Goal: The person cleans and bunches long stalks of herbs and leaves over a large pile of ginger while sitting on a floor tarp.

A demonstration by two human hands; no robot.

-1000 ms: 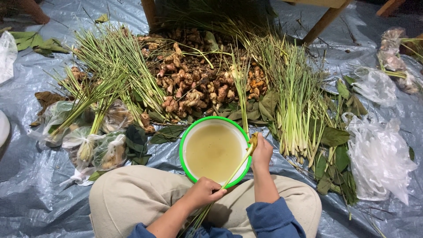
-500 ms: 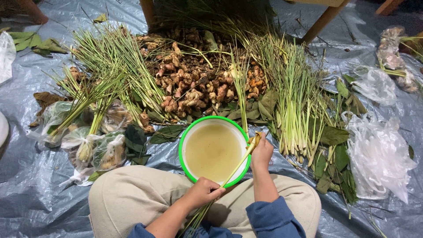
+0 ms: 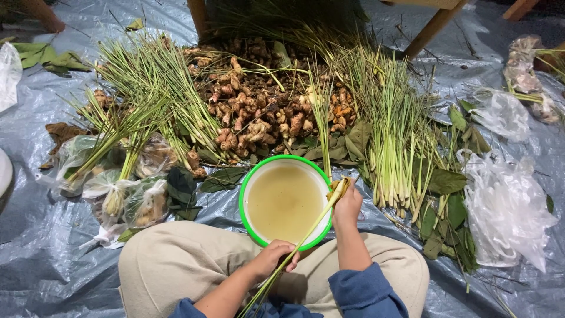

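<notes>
The tarp [image 3: 35, 259] is glossy, crinkled grey plastic. The basin [image 3: 242, 194] has a smooth green plastic rim, the roots [image 3: 259, 112] look rough and knobbly, and the bags [image 3: 506, 212] are thin clear film.

Bare tarp [image 3: 41, 259] lies open at left; root pile [image 3: 259, 106] and lemongrass bundles [image 3: 394, 135] crowd beyond the basin [image 3: 244, 194]

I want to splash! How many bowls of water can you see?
1: the green-rimmed basin of cloudy water sits before the knees, between the left hand and right hand.
</notes>
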